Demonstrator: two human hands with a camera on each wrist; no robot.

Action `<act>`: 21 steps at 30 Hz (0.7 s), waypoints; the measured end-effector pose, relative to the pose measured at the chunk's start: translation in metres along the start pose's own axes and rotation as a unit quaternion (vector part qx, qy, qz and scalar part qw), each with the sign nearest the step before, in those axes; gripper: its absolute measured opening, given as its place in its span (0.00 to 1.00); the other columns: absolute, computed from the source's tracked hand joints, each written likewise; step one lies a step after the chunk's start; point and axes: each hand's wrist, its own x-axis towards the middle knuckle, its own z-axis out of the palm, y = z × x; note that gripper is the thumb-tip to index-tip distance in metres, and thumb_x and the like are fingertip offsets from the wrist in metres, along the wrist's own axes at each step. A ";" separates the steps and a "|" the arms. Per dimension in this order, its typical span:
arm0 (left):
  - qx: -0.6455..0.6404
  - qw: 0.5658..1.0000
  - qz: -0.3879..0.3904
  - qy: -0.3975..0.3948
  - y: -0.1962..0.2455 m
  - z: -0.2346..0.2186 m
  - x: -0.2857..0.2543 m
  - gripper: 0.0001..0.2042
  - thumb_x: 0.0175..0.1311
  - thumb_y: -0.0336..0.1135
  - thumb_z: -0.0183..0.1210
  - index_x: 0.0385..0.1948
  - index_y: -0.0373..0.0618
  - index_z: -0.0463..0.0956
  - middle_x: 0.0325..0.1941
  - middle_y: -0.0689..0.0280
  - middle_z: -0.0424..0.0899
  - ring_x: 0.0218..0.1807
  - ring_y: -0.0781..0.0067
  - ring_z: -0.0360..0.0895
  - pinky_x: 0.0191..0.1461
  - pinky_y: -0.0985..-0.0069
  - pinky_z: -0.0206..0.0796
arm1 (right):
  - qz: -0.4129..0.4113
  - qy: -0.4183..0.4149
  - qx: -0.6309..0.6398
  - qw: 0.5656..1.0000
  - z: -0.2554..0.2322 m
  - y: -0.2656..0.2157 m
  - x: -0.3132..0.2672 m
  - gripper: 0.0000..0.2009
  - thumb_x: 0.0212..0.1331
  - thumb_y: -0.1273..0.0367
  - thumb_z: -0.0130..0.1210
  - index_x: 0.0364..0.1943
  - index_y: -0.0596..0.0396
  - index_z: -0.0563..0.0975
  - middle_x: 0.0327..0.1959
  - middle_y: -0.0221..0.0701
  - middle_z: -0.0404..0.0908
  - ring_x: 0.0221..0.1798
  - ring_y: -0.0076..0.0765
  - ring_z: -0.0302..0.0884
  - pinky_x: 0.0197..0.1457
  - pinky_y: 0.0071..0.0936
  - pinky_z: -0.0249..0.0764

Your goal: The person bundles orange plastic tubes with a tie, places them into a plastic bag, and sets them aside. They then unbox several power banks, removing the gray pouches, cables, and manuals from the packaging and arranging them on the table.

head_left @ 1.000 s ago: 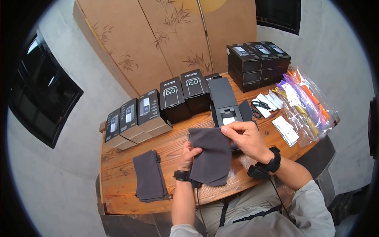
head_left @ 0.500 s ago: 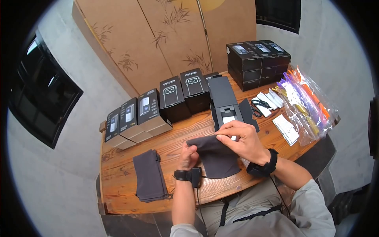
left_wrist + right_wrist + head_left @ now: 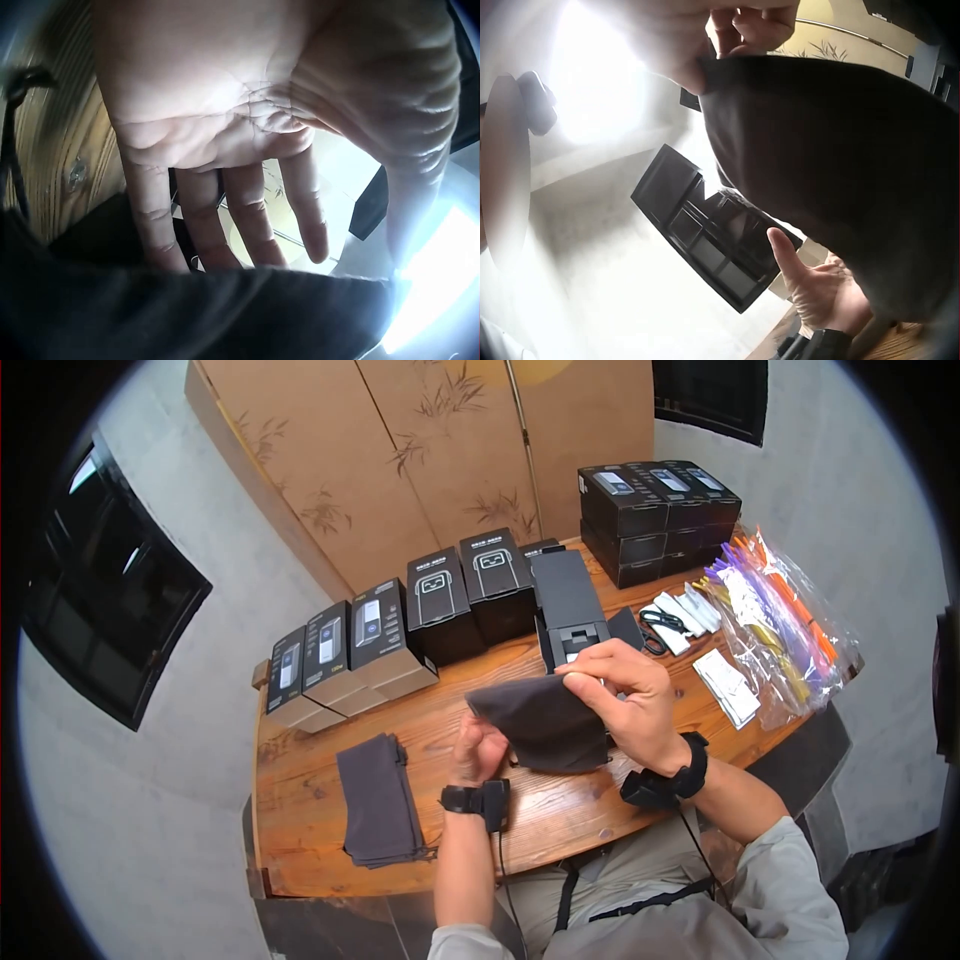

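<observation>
A dark grey fabric pouch [image 3: 556,728] hangs above the table in the head view. My right hand [image 3: 636,700] pinches its top edge at the right corner between thumb and fingers. My left hand [image 3: 478,748] is at the pouch's left side, palm up. In the left wrist view the fingers of that hand [image 3: 225,135] are extended and spread, and the pouch's edge [image 3: 247,315] crosses in front of several fingertips. The right wrist view shows the left thumb standing away from the fabric. More folded grey pouches [image 3: 380,800] lie stacked on the table to the left.
An open black box [image 3: 570,595] stands just beyond the hands. Boxes [image 3: 375,635] line the table's back left, and black boxes [image 3: 660,525] are stacked at back right. Scissors [image 3: 655,630], white packets [image 3: 728,685] and a plastic bag of colourful strips [image 3: 780,625] lie on the right.
The left hand has let go of the pouch and its fingers have straightened. The pouch's lower end has swung up and away from the body, while the right hand keeps its pinch.
</observation>
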 end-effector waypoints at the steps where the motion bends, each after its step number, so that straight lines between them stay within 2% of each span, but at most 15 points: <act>1: -0.010 1.000 -0.005 -0.011 0.001 0.000 0.001 0.31 0.50 0.46 0.74 0.56 0.47 0.75 0.58 0.56 0.79 0.62 0.60 0.74 0.70 0.59 0.61 | 0.017 -0.013 -0.001 1.000 0.000 -0.002 0.000 0.06 0.57 0.75 0.63 0.37 0.56 0.86 0.34 0.26 0.81 0.28 0.14 0.68 0.29 0.14 0.62; 2: -0.013 1.000 -0.003 -0.014 0.000 -0.001 0.002 0.31 0.50 0.45 0.74 0.56 0.46 0.75 0.57 0.57 0.79 0.62 0.60 0.74 0.70 0.59 0.61 | 0.033 -0.024 -0.002 0.999 0.000 -0.003 0.001 0.06 0.57 0.75 0.63 0.37 0.56 0.86 0.34 0.26 0.81 0.28 0.14 0.69 0.29 0.14 0.62; 5: -0.029 0.999 0.000 -0.018 -0.007 -0.019 0.002 0.32 0.49 0.45 0.74 0.56 0.43 0.74 0.56 0.59 0.80 0.63 0.59 0.74 0.70 0.59 0.61 | 0.013 0.016 0.061 0.998 0.004 0.008 0.001 0.06 0.56 0.74 0.64 0.37 0.56 0.86 0.34 0.26 0.82 0.29 0.14 0.70 0.29 0.14 0.63; 8: -0.030 1.000 -0.002 -0.001 -0.011 -0.029 -0.001 0.36 0.47 0.44 0.75 0.59 0.41 0.70 0.59 0.58 0.78 0.64 0.58 0.72 0.70 0.60 0.61 | -0.074 -0.069 -0.047 0.994 0.003 0.008 0.003 0.05 0.55 0.74 0.64 0.35 0.57 0.86 0.33 0.30 0.83 0.29 0.21 0.74 0.31 0.20 0.69; 10: 0.004 1.000 -0.004 0.008 -0.003 -0.005 0.002 0.39 0.46 0.45 0.75 0.61 0.41 0.67 0.61 0.58 0.76 0.65 0.58 0.71 0.71 0.60 0.60 | -0.062 -0.030 -0.036 0.997 0.000 -0.001 0.006 0.05 0.54 0.74 0.64 0.35 0.57 0.86 0.32 0.30 0.83 0.29 0.21 0.74 0.31 0.20 0.69; 12: 0.008 1.000 -0.001 0.028 -0.002 0.002 0.002 0.41 0.45 0.44 0.76 0.63 0.41 0.64 0.62 0.58 0.74 0.65 0.58 0.71 0.71 0.60 0.59 | -0.049 0.002 -0.025 0.999 -0.003 -0.008 0.008 0.05 0.54 0.73 0.64 0.35 0.57 0.86 0.32 0.30 0.83 0.29 0.21 0.74 0.30 0.20 0.69; 13: 0.010 0.999 0.001 0.040 -0.002 0.002 0.000 0.43 0.45 0.44 0.76 0.63 0.41 0.63 0.63 0.57 0.73 0.66 0.58 0.70 0.72 0.61 0.59 | -0.043 -0.005 -0.021 0.999 -0.004 -0.006 0.010 0.06 0.57 0.74 0.63 0.37 0.56 0.86 0.33 0.26 0.82 0.27 0.13 0.67 0.28 0.15 0.61; 21: 0.013 0.998 -0.019 -0.050 -0.005 -0.013 0.003 0.31 0.52 0.45 0.72 0.58 0.46 0.74 0.61 0.58 0.77 0.64 0.59 0.72 0.68 0.56 0.63 | -0.028 -0.029 -0.028 0.999 -0.005 -0.003 0.006 0.05 0.56 0.74 0.63 0.36 0.56 0.86 0.33 0.27 0.82 0.29 0.15 0.70 0.27 0.16 0.61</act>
